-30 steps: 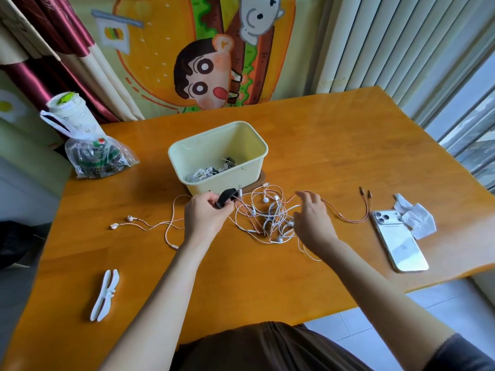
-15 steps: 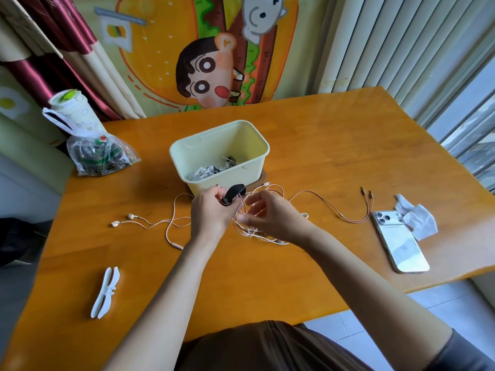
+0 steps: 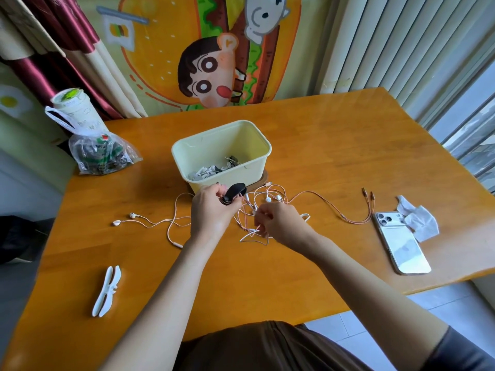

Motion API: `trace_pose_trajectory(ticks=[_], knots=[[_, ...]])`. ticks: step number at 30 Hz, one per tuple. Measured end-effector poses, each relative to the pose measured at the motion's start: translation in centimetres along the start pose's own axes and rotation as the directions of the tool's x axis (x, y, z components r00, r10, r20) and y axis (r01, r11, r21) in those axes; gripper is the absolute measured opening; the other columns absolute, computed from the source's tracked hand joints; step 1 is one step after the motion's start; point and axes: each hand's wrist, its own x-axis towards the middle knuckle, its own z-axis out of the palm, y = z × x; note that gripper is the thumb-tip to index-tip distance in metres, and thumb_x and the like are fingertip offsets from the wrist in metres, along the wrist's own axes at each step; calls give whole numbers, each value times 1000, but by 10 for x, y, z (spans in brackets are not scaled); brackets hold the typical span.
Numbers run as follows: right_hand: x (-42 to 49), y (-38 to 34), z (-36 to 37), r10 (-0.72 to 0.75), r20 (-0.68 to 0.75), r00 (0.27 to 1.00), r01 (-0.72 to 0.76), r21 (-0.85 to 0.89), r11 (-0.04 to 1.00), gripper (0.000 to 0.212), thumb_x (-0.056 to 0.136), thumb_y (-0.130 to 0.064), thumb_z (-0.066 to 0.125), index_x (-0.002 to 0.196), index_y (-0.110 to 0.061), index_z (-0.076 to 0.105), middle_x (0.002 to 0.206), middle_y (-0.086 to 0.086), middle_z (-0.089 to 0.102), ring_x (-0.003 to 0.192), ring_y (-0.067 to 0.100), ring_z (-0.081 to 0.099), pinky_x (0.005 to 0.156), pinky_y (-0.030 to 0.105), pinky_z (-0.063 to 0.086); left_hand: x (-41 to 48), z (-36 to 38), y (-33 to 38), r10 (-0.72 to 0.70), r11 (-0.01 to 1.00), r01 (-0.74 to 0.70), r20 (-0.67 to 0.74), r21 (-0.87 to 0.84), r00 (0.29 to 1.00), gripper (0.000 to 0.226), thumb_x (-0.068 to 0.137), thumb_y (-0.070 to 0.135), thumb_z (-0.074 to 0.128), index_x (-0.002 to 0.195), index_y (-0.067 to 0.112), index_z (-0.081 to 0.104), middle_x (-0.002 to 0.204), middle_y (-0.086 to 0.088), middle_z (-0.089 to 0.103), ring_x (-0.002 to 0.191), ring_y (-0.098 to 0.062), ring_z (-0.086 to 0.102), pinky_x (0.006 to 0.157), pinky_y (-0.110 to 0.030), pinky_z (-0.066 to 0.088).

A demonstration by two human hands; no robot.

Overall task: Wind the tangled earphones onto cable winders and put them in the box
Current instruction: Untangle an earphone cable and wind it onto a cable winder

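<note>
holding the small black oval cable winder (image 3: 233, 193) in my left hand (image 3: 211, 211), fingers curled round its lower end, i have it raised just in front of the near wall of the pale yellow plastic box (image 3: 257, 170). my right hand (image 3: 281, 223) is just to its right, thumb and fingertips pinched on a loop of thin cord drawn from the tangled white and pink earphones (image 3: 258, 203). these lie in a loose knot on the orange wooden table (image 3: 334, 156), between my hands and the box. one strand runs left to a pair of white earbuds (image 3: 126, 219). a pink one runs right toward the white phone (image 3: 401, 245) and the crumpled white tissue (image 3: 419, 222). some wound sets already lie in the bottom of the box. a white winged cable winder (image 3: 106, 291) lies at the near left, well apart.

my guess is that i am feeding the first turns onto the black winder. the risk is in the knot. if i pull the pinched loop while other strands cross it, the tangle could tighten, or two sets could end up on one winder. a hard tug could also drag the left earbuds across the table. i cannot tell which strand belongs to which set.
</note>
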Motion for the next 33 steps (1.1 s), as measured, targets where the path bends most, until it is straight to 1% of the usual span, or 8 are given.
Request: trace_pose_trajectory(ticks=[5,8,11,16,20,23,26,33], knots=[[-3,2,-4,-89,-9,996,88,-72,993,24,96,-12,44,90,-12,67,69,2,61,67,23,63,63,32,50,-4,9,1,-3,1000,3,19,0,1000,21,77,28,74,76,18,56,91,-6,67,84,-21,59,61,-22,36],[3,4,-11,61,-141,988,-44,123,991,26,97,-12,42,94,-10,67,59,-2,55,54,14,57,50,17,42,-8,10,5,34,999,-34,33,-19,999,17,78,28,73,79,17,60,91,-4,67,85,-19,59,63,-24,41],[5,-2,-20,149,-221,964,-84,281,956,28,93,-11,40,82,-12,65,58,-2,54,51,15,55,50,23,45,-17,13,10,66,997,-63,66,-50,996,18,78,26,74,86,12,65,93,0,64,88,-15,56,72,-25,44],[-9,-12,-10,62,-101,993,-49,130,990,31,88,-10,39,57,-8,45,53,6,47,43,15,52,42,22,41,-7,11,9,57,998,-57,16,-14,998,19,77,30,70,82,14,63,92,-3,66,88,-19,58,64,-18,34],[-10,-7,-9,70,-60,996,-63,121,991,31,87,-9,39,55,-6,44,54,11,52,47,16,55,47,25,41,-11,9,15,50,998,-51,-28,-31,998,19,77,22,73,88,8,66,100,-7,65,99,-20,56,74,-14,32],[-7,-2,-12,63,-115,991,-53,91,994,29,92,-7,39,78,-5,64,75,13,66,58,18,55,47,16,37,-15,9,15,48,996,-52,-57,-73,997,16,77,18,74,85,7,65,101,-9,65,101,-21,56,78,-16,33],[-2,3,-12,66,-171,983,-50,100,994,29,98,-6,34,112,-10,59,79,2,60,57,5,48,45,12,38,-18,8,16,55,995,-60,-60,-79,997,17,76,18,75,85,7,65,101,-7,65,101,-20,56,79,-17,35],[-3,-2,-8,-59,-420,906,12,-113,993,25,92,-39,54,92,-18,67,65,-7,54,56,12,46,47,21,29,-19,7,22,70,994,-75,-65,-77,995,21,76,21,76,87,8,65,101,-7,65,101,-20,57,80,-23,40]])
